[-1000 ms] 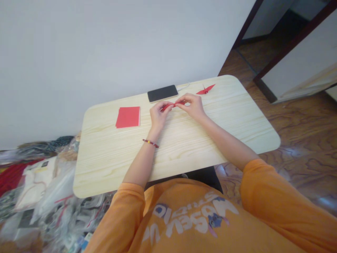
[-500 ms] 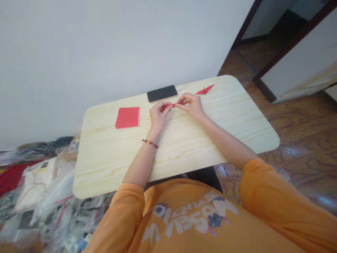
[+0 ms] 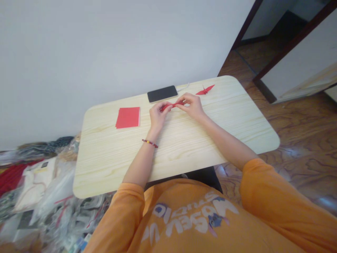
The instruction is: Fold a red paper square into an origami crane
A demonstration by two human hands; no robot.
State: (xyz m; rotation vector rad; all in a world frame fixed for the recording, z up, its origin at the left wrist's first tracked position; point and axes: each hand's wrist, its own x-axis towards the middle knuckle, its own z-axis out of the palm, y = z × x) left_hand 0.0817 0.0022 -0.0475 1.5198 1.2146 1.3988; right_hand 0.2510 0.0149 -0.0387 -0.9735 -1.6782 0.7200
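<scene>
Between my two hands, just above the table, is a narrow folded piece of red paper. My left hand pinches its left end, thumb on the near side. The right end is pinched by the thumb and fingers of my right hand. Fingers cover much of the paper, so its exact folds cannot be made out. Beyond my right hand lies a finished red origami crane with its wings spread. A stack of square red paper rests to the left of my left hand.
A dark-screened phone with a white cable lies at the back edge of the pale wooden table, by the wall. Plastic bags and clothing are heaped on the floor at the left. A doorway opens at the far right.
Both hands keep their pinch on the red paper in nearly the same place. Only slight finger movement shows, with the strip between the fingertips looking a little straighter.
</scene>
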